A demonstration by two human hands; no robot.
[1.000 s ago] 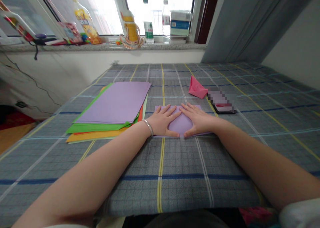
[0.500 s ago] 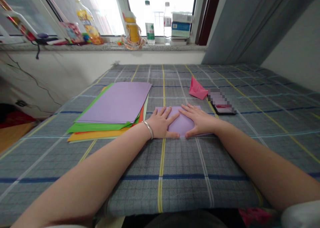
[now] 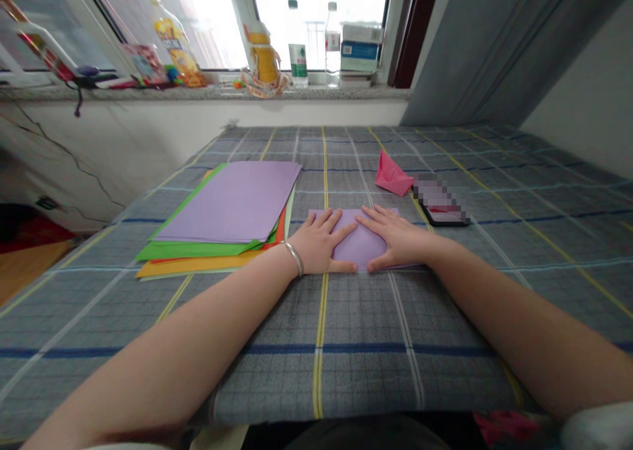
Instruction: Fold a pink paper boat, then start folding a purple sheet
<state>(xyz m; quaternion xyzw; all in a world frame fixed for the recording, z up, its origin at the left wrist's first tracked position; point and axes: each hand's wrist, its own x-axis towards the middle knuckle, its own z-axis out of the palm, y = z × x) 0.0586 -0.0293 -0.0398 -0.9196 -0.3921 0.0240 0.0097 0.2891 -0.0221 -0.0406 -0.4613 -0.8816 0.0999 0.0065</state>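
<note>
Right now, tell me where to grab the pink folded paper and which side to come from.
Pinch the pink folded paper by its low front edge, coming from the near side with the right hand. That hand lies closest, the piece stands raised and pointed, and the phone crowds its right.

Bed with grey plaid sheet (image 3: 366, 371): coloured paper stack (image 3: 227, 203), lilac sheet uppermost, at left; folded lilac paper (image 3: 360, 246) at centre; pink folded paper (image 3: 392, 173), phone (image 3: 442, 216) at right.
</note>
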